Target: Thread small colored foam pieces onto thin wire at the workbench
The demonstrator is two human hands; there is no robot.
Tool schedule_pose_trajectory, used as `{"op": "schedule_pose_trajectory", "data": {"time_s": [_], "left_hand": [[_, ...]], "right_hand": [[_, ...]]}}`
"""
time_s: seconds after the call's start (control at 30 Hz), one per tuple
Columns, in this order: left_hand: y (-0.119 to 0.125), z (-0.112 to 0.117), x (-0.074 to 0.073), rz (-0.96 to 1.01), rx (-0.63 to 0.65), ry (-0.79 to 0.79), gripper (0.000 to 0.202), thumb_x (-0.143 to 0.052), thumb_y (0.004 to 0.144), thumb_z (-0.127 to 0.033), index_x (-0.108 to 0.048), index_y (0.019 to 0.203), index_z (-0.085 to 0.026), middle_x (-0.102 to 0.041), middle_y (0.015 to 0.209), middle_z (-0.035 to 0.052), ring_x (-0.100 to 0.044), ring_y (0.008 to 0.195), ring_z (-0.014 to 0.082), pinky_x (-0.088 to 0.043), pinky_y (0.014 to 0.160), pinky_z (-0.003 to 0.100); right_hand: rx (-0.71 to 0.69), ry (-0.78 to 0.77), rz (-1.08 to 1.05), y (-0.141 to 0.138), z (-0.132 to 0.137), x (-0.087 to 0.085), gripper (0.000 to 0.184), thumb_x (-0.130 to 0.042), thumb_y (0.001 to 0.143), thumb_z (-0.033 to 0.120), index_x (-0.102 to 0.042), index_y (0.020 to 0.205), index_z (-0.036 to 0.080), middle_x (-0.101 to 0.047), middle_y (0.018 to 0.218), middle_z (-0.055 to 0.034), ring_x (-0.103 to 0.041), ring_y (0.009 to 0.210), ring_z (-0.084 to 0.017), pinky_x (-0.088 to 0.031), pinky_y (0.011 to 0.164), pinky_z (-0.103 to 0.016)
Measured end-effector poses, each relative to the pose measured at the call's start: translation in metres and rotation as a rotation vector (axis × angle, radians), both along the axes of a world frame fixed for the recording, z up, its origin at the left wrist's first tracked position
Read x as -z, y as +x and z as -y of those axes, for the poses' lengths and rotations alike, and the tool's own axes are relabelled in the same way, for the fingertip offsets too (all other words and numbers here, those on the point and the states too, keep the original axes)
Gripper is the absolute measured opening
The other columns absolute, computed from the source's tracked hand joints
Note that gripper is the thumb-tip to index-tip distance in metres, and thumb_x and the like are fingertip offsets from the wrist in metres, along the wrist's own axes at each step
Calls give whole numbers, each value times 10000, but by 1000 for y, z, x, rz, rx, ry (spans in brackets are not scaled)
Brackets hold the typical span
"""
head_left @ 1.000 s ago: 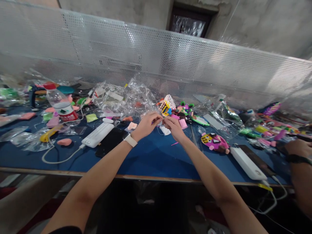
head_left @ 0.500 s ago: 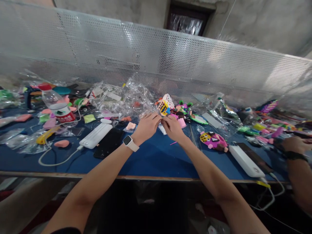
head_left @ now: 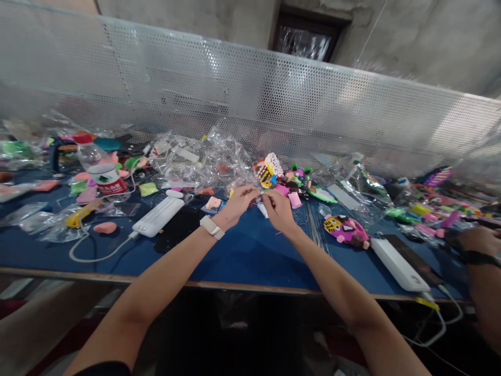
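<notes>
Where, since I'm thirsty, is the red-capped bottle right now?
In the head view, the red-capped bottle is at left on the blue table, behind and left of the left-hand white power bank.

Both hands (head_left: 237, 206) close together above blue table (head_left: 250, 263)

Landmark: bottle (head_left: 105, 177), on table (head_left: 250, 266). Behind bottle: mesh panel (head_left: 188, 94), running along the far side. In front of bottle: cable (head_left: 88, 260), looping toward the near edge; clay lump (head_left: 105, 228) inside the loop. Front-right of bottle: power bank (head_left: 158, 216), joined to the cable; phone (head_left: 176, 230) just beyond it. Right of bottle: film heap (head_left: 227, 156), then figure cluster (head_left: 274, 167). Also right, nearer the front: left hand (head_left: 237, 203), then right hand (head_left: 278, 209). Farther right of bottle, in order: loose figure (head_left: 344, 230), second power bank (head_left: 399, 266), co-worker's hand (head_left: 479, 241).
</notes>
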State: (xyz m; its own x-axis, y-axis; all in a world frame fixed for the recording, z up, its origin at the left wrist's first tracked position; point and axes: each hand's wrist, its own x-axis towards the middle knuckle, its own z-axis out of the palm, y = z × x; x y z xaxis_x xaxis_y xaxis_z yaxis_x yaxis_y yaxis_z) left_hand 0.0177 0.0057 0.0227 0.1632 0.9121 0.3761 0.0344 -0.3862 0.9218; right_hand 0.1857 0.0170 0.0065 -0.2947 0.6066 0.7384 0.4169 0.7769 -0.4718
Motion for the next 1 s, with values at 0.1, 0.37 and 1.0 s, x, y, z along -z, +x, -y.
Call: {"op": "schedule_pose_trajectory", "data": {"time_s": [0.1,0.37,1.0], "left_hand": [[-1,5,1,-126,-177,318,192,-657,981,-314,-679,857,-170,-651,843,38,-584,733,142,-488,682,290],[-12,11,-4,-764,-473,978,140,-607,1040,-268,-745,1038,-247,-743,1094,44,-626,1005,217,-441,910,421],[0,13,-2,-559,-275,719,233,-466,1101,-333,-643,1021,-204,-725,979,51,-602,947,220,-430,864,389]], "right_hand": [[-53,-216,-212,-4,-1,0,259,-502,985,313,-566,751,223,-538,664,5,-487,623,-169,-340,597,-312],[-152,-345,-302,-2,0,-7,297,-536,935,383,-558,685,224,-421,586,36,-394,572,-148,-293,575,-305],[-24,156,40,16,6,-19,298,-465,1043,325,-590,786,240,-608,708,-16,-540,721,-208,-384,777,-410]]}}
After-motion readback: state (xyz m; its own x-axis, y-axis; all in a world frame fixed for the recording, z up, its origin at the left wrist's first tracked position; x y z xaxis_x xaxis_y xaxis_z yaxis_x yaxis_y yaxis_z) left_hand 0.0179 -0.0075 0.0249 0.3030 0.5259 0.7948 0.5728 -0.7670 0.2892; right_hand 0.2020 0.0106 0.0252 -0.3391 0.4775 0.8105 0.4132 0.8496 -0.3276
